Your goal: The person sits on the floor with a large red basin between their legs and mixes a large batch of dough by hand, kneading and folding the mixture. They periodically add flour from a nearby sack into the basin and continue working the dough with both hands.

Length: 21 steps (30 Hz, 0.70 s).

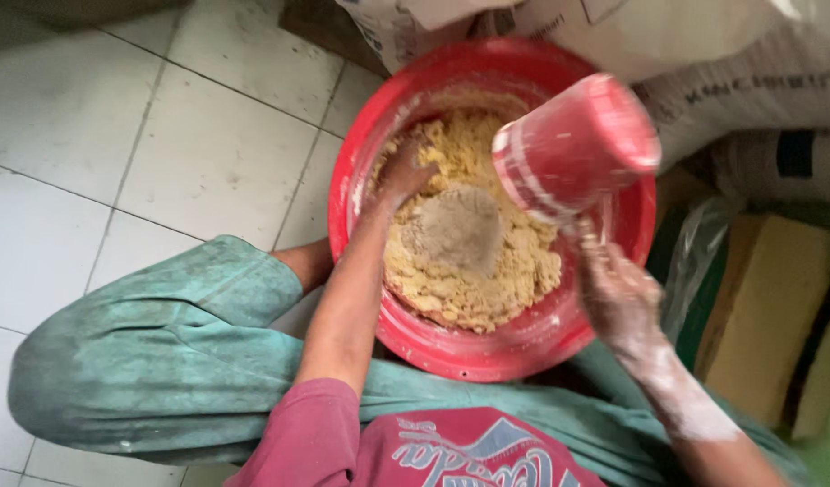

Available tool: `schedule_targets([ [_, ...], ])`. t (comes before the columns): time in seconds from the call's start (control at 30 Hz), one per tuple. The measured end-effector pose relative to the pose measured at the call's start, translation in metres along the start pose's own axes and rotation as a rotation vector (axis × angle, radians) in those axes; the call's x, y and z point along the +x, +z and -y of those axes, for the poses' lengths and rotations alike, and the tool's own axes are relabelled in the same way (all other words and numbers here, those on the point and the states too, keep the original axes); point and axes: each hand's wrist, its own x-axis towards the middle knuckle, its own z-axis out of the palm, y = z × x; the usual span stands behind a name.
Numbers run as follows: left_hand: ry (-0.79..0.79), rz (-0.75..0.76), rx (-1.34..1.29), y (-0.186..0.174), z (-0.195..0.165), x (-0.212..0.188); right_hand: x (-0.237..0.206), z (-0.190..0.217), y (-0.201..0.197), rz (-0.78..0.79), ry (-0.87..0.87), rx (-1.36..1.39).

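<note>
A big red basin [523, 347] sits on the floor between my knees, holding crumbly yellow meal [469, 289] with a fresh mound of grey-brown powder [456, 225] on top. My left hand [401, 176] reaches into the basin and rests on the yellow meal at the far left side. My right hand [618, 293], dusted white with flour, grips the handle of a red scoop cup [577, 149] that is tipped over above the basin's right half.
White sacks [704, 54] lean behind the basin at the top right. Cardboard boxes [767, 298] and a plastic bag [699, 261] stand to the right. White floor tiles [162, 135] spread to the left. My knee in green trousers [162, 352] is at the lower left.
</note>
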Motion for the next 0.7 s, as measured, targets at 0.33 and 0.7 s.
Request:
schedule_targets([
  [0.33, 0.087, -0.094, 0.086, -0.012, -0.02, -0.004, 0.18, -0.037, -0.049, -0.382, -0.187, 0.272],
  [0.7, 0.086, -0.08, 0.257, -0.011, -0.037, -0.031, 0.203, -0.009, 0.008, -0.388, 0.059, 0.76],
])
